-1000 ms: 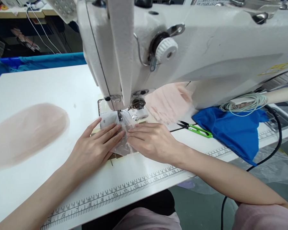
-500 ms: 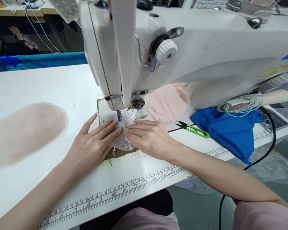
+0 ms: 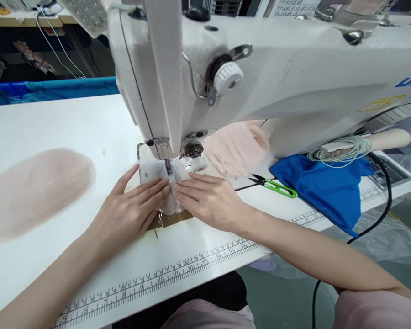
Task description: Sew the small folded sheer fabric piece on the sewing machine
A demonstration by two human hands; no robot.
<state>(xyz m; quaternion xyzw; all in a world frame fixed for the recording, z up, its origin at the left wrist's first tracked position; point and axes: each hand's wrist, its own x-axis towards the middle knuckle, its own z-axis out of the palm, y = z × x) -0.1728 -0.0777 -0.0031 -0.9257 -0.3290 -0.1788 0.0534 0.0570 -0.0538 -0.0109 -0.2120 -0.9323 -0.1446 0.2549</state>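
Note:
A thin, sheer pale fabric piece [image 3: 171, 201] lies under the presser foot [image 3: 168, 167] of a white sewing machine [image 3: 287, 68]. My left hand [image 3: 132, 205] rests flat on the fabric's left side, thumb out and fingers stretched toward the foot. From the right, my right hand [image 3: 212, 198] lies flat with its fingers stretched over the fabric's right edge. Both sets of fingertips sit just in front of the foot, a small gap apart. Part of the fabric is hidden under the fingers.
Sheer pink pieces [image 3: 238, 148] lie behind the needle area, and another pink sheer piece [image 3: 44, 192] is at the left. Green thread snips [image 3: 277, 186] lie beside a blue cloth [image 3: 325, 183] at the right. A printed ruler [image 3: 160, 278] runs along the table's front edge.
The view has shifted slightly, so the machine appears a little further left and lower. Both hands remain flat on the fabric at the presser foot, with hardly any movement.

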